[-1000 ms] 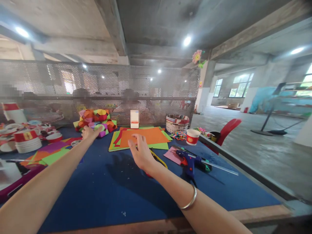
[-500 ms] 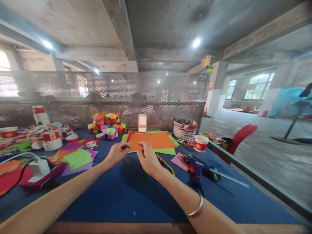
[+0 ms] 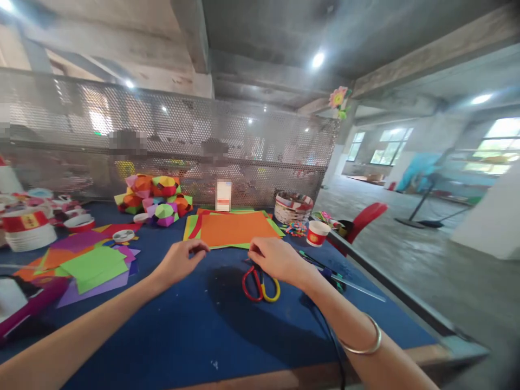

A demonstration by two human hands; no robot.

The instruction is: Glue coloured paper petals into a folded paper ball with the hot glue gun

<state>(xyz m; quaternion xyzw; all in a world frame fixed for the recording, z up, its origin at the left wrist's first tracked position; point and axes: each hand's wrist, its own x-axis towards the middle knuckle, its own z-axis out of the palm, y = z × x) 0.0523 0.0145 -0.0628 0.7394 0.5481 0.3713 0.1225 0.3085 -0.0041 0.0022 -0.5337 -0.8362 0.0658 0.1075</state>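
A stack of coloured paper sheets, orange on top [image 3: 235, 228], lies on the blue table [image 3: 195, 330]. My left hand [image 3: 179, 264] hovers at the stack's near left corner, fingers curled and thumb meeting forefinger. My right hand [image 3: 277, 260] is at the near right edge, fingers curled too. Both sets of fingertips touch the stack's front edge; whether they pinch a sheet is unclear. Red-and-yellow scissors [image 3: 260, 285] lie just below my right hand. A silver bangle [image 3: 363, 338] is on my right wrist.
Colourful folded paper balls [image 3: 154, 197] and a small white box [image 3: 223, 196] stand by the mesh screen [image 3: 162, 146]. Loose sheets [image 3: 89, 264], stacked paper cups [image 3: 28, 232] and a tape roll [image 3: 123, 235] lie left. At the right are a basket [image 3: 293, 206], paper cup [image 3: 317, 233], ruler [image 3: 357, 290] and red chair [image 3: 363, 216].
My left hand came back from the paper balls to the stack's front edge. My right hand slid right along that edge, uncovering the scissors. The view shifted.
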